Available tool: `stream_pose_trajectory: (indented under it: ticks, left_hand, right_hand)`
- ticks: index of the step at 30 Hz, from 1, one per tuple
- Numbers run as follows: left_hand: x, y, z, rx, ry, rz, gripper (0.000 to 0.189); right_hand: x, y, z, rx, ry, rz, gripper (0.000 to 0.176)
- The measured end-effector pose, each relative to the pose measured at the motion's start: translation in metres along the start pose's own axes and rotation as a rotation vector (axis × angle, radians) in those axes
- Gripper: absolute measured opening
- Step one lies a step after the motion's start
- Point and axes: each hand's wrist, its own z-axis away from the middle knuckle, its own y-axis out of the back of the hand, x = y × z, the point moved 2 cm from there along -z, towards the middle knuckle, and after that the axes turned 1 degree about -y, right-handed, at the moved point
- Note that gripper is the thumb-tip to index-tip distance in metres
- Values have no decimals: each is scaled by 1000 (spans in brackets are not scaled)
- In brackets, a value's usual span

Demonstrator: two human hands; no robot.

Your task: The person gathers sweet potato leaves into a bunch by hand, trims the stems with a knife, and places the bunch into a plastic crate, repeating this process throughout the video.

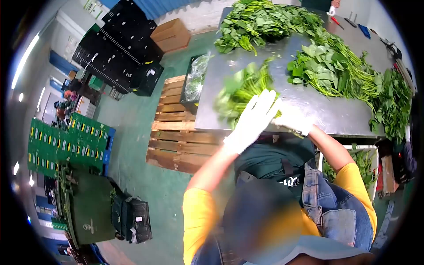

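A bunch of leafy green vegetables (247,88), blurred by motion, is at the near edge of the metal table (216,110). My left hand (255,115), in a white glove, lies along the near side of the bunch with its fingers stretched out. Closed around the stem end is my gloved right hand (295,120); its fingers are partly hidden and washed out by glare. Some stem ends show below that hand. More greens (322,70) lie on the table to the right, and a large heap (265,22) covers the far side.
A white crate (375,170) holding leaves stands below the table at right. Left of the table are a wooden pallet (176,148) and a dark crate with bagged greens (194,81). Another person's gloved hand (331,10) is near a red-handled tool (337,23) at the far end.
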Motion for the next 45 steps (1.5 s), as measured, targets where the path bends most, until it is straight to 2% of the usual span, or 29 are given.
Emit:
stream_pose_trajectory:
  ticks: [2,4,6,7,9,10,11,13,15,16,17,18,19,20,21,22,23,26,27,28,30,31,32,33,34,36,37,39,45]
  left_hand:
    - [-14,-13,-8,-163,-84,13,53]
    - [-14,-13,-15,-151,-181,-12,40]
    - [-16,-26,0,-389,-91,257,19]
    - [-17,-28,10,-407,-103,263,19]
    - [-29,-28,19,-231,93,420,5]
    - [-35,-17,19,-295,100,301,6]
    - [-42,1,14,-354,102,184,8]
    - [-52,20,16,-406,374,87,16]
    - [-60,23,22,-286,568,384,20]
    - [-64,18,26,-248,651,526,25]
    - [-60,20,20,-258,648,526,25]
    - [-54,18,12,-346,883,858,21]
    - [-46,12,5,-427,1117,1190,17]
    - [-38,-1,2,-427,1150,1350,10]
    - [-27,-9,-5,-413,1138,1411,11]
    - [-22,-40,2,-363,1098,1557,11]
    - [-12,-60,-1,-401,1167,1726,10]
    - [24,-79,-36,-522,1080,1939,10]
    - [35,-90,-48,-547,1054,1960,10]
    - [48,-102,-60,-652,898,1821,10]
    - [87,-127,-81,-764,705,1694,10]
    - [112,-138,-90,-716,681,1821,10]
    - [137,-147,-98,-671,657,1949,11]
    - [157,-154,-103,-740,587,1651,14]
    - [172,-124,-122,-838,709,1622,19]
    - [206,-130,-131,-815,481,1276,22]
    - [218,-127,-134,-833,448,1287,22]
    - [237,-118,-140,-561,116,1063,25]
    - [271,-93,-147,-636,5,880,31]
  right_hand:
    - [-1,-6,7,-173,51,-41,57]
    - [18,-12,4,-195,209,85,64]
    - [30,-21,3,-219,248,-1,68]
    - [32,-24,-1,-238,241,-80,71]
    - [35,-11,-20,-314,132,-297,70]
    - [35,-5,-30,-343,72,-403,69]
    - [33,11,-45,-207,-32,-365,66]
    - [48,23,-53,-56,-146,-338,64]
    - [93,3,-64,138,-161,620,50]
    - [148,-30,-80,267,-93,664,38]
    - [159,-35,-73,364,26,508,35]
    - [163,-37,-65,457,147,352,32]
    - [167,-33,-56,490,63,394,29]
    - [169,-31,-49,518,-18,431,26]
    - [137,-6,-24,435,-236,39,24]
    - [163,-11,-9,836,-44,-252,24]
    - [164,5,17,883,-64,-344,25]
    - [171,53,113,949,-87,-187,30]
    - [158,60,138,1014,-171,-502,30]
    - [145,67,163,1118,-234,-825,30]
    - [126,72,213,1167,-380,-487,26]
    - [120,67,226,1245,-279,-245,22]
    - [116,63,244,1205,-380,-180,18]
    - [113,58,254,1210,-368,-13,17]
    - [114,52,260,1207,-360,154,16]
    - [122,41,274,1233,-452,303,18]
    - [118,41,279,1226,-469,360,19]
    - [119,38,290,1206,-512,392,20]
    - [138,30,311,1195,-674,337,18]
